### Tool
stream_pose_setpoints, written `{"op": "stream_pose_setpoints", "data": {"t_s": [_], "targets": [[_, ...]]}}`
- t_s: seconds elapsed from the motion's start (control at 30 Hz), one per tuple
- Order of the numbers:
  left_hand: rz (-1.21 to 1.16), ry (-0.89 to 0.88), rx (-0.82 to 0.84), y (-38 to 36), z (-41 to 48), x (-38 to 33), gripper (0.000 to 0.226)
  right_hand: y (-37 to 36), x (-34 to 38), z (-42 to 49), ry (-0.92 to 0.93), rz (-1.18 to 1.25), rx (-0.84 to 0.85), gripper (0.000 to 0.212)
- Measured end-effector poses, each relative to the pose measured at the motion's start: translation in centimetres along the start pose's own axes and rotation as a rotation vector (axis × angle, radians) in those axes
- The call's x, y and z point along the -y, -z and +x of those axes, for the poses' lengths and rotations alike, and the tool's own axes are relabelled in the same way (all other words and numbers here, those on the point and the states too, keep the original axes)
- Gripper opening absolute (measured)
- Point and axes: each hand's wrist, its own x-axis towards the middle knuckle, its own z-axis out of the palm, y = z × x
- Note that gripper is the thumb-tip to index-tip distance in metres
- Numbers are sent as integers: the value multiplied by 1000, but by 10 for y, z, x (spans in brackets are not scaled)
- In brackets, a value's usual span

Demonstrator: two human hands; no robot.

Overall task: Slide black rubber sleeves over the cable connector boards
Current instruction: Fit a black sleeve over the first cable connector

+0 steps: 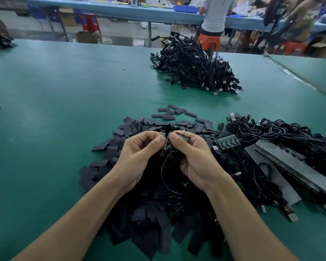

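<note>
1. The person's left hand (139,157) is curled, with thumb and fingers pinching small green connector boards (162,133).
2. The right hand (196,159) is also curled and grips the same cluster of boards from the other side, so the two thumbs sit just beside each other.
3. A thin black cable (161,170) hangs in a loop from the boards, between the wrists.
4. The held boards are above a loose pile of black rubber sleeves (145,219) on the green table (55,110).
5. To the right lie tangled cables (282,136), a row of bare boards (228,143) and grey strips (294,164).
6. A separate heap of cables (194,68) lies at the table's far side, well apart from the hands.
</note>
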Motion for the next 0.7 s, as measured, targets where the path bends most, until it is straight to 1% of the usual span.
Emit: {"op": "stream_pose_setpoints", "data": {"t_s": [0.1, 0.17, 0.2, 0.27, 0.3, 0.33, 0.37, 0.4, 0.43, 0.47, 0.5, 0.57, 0.6, 0.63, 0.7], "targets": [[-87, 7, -41, 0, 2, -2, 16, -2, 21, -2, 27, 114, -110, 9], [-185, 19, -90, 1, 3, -3, 18, 3, 47, -3, 106, 110, -252, 14], [-227, 21, -112, 1, 4, -3, 17, 7, 62, -5, 179, 84, -354, 16], [-264, 10, -155, 0, 5, -4, 17, 18, 92, -11, 356, -41, -585, 13], [-271, -2, -182, 0, 5, -4, 21, 25, 106, -16, 451, -137, -675, 13], [-279, -17, -212, 0, 6, -6, 25, 34, 120, -21, 547, -246, -741, 19], [-291, -36, -238, 1, 7, -9, 26, 43, 133, -26, 631, -372, -790, 30], [-304, -60, -256, 1, 8, -13, 22, 52, 144, -29, 661, -521, -826, 43], [-311, -90, -269, 1, 9, -19, 18, 60, 152, -31, 626, -685, -877, 55], [-301, -125, -279, 0, 9, -26, 16, 64, 157, -33, 533, -814, -924, 66], [-271, -164, -292, 0, 10, -33, 15, 65, 157, -32, 453, -916, -937, 65], [-157, -248, -323, 0, 10, -50, 19, 64, 149, -32, 415, -1201, -882, 37], [-89, -281, -337, 0, 10, -58, 22, 61, 141, -32, 359, -1372, -824, 35], [-23, -294, -341, 1, 10, -66, 25, 57, 131, -31, 261, -1531, -770, 35], [124, -234, -303, 3, 9, -75, 31, 43, 114, -28, 67, -1834, -693, 28]]}}
